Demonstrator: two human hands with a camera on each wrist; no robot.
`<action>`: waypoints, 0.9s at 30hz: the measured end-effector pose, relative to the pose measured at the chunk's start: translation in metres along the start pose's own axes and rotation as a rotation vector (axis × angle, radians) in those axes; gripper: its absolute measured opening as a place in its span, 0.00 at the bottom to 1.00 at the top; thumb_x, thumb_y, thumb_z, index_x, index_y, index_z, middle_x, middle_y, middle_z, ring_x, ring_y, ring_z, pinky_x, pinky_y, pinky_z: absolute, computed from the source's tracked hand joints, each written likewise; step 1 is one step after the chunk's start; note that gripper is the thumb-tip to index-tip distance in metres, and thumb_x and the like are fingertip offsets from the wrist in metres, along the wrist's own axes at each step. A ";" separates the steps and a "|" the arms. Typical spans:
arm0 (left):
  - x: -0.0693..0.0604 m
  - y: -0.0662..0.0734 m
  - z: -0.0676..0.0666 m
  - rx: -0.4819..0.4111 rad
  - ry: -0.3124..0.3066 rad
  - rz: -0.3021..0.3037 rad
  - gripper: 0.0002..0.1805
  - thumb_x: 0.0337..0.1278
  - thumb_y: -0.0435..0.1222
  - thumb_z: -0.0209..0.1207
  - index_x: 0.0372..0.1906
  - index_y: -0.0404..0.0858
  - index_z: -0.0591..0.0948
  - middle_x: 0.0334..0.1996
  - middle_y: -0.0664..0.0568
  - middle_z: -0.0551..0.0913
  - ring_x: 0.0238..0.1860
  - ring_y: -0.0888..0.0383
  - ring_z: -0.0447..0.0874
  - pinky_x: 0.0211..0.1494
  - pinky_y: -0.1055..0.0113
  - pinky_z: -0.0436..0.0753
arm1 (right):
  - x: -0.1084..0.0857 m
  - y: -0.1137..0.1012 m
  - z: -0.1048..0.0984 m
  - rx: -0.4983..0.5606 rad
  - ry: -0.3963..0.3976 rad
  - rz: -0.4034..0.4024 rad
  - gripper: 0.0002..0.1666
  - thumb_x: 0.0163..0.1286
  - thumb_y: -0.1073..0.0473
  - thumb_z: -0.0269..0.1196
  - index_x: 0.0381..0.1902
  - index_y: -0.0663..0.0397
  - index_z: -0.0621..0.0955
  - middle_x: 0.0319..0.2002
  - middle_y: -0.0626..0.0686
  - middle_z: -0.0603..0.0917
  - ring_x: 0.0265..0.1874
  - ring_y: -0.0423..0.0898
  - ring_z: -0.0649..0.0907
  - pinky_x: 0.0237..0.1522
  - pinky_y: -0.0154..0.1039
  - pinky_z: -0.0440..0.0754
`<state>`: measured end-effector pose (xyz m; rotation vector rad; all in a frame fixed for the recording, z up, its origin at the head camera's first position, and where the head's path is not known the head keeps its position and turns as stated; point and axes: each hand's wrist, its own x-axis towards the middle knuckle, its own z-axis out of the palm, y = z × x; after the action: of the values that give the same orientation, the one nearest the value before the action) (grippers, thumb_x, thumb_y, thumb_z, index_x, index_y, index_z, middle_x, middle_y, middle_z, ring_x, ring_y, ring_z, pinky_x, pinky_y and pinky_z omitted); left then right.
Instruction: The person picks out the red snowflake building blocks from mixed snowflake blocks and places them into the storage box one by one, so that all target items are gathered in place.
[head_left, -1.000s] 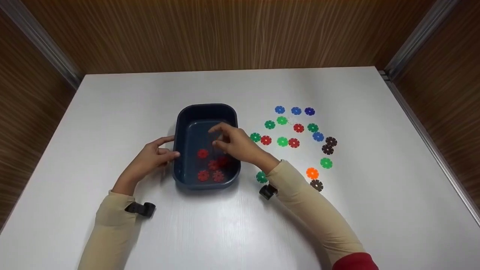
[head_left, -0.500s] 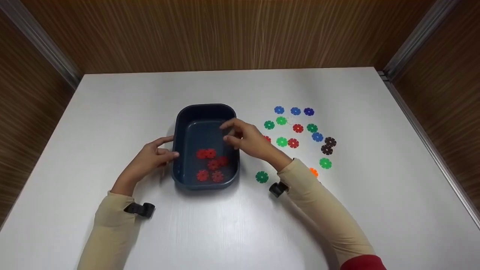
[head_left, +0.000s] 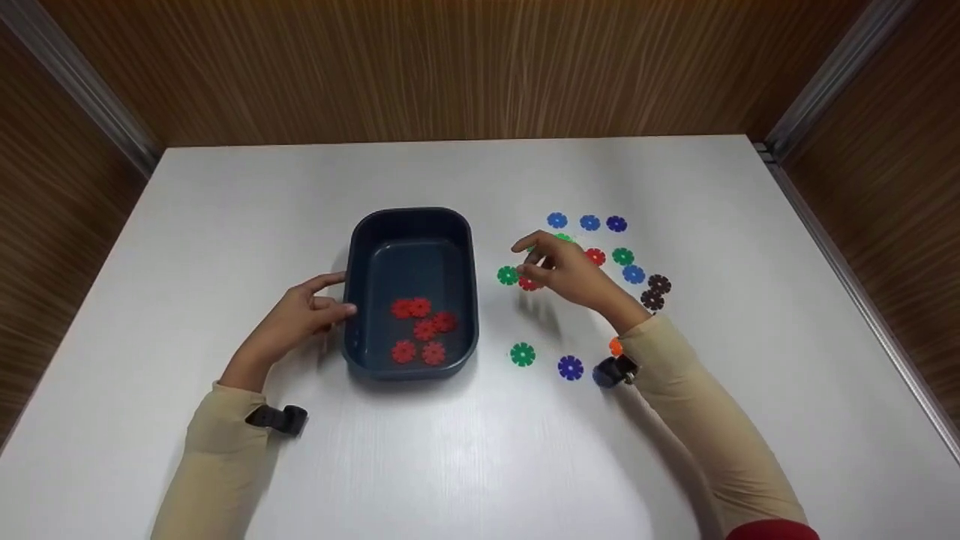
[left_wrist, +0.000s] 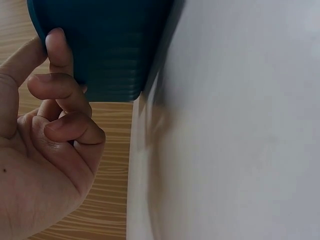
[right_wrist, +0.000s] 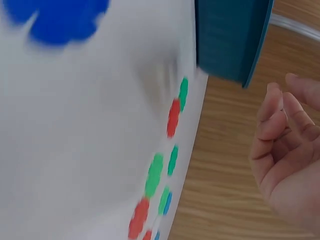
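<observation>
As the left hand pinches the bin at nine o'clock, the right hand, fingers parted and empty, hangs by a likely light, stiff red disc at the bin's three, best pinched edgewise.

White table: blue tray, multicoloured notched discs scattered flat to tray's right.

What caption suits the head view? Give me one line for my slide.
Left grip holds a dark blue tub with red discs; right grip hovers over differently coloured discs on a white table.
</observation>
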<state>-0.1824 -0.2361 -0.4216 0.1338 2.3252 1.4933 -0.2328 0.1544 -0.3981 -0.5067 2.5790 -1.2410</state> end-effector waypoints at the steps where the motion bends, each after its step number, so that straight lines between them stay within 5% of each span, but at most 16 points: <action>1: 0.000 0.000 0.000 0.001 0.000 0.001 0.39 0.62 0.44 0.62 0.73 0.38 0.60 0.27 0.63 0.84 0.28 0.65 0.73 0.36 0.70 0.74 | -0.001 0.002 -0.003 -0.017 0.003 0.006 0.19 0.69 0.61 0.61 0.57 0.54 0.76 0.40 0.57 0.82 0.32 0.47 0.78 0.36 0.36 0.80; 10: -0.002 0.002 0.001 -0.020 -0.003 0.006 0.38 0.62 0.43 0.62 0.73 0.37 0.60 0.24 0.59 0.79 0.22 0.66 0.67 0.30 0.70 0.68 | -0.010 0.030 -0.032 -0.120 -0.031 0.066 0.22 0.68 0.62 0.61 0.59 0.57 0.75 0.41 0.57 0.80 0.34 0.54 0.80 0.33 0.36 0.81; 27: 0.001 0.002 0.001 -0.021 -0.012 -0.003 0.39 0.62 0.43 0.62 0.73 0.38 0.59 0.28 0.64 0.84 0.30 0.65 0.75 0.39 0.71 0.76 | -0.026 0.061 -0.057 -0.236 -0.147 0.206 0.25 0.66 0.61 0.63 0.61 0.55 0.73 0.51 0.59 0.78 0.44 0.52 0.76 0.50 0.47 0.79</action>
<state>-0.1833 -0.2339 -0.4201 0.1331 2.2986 1.5116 -0.2418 0.2402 -0.4097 -0.3486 2.5865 -0.8079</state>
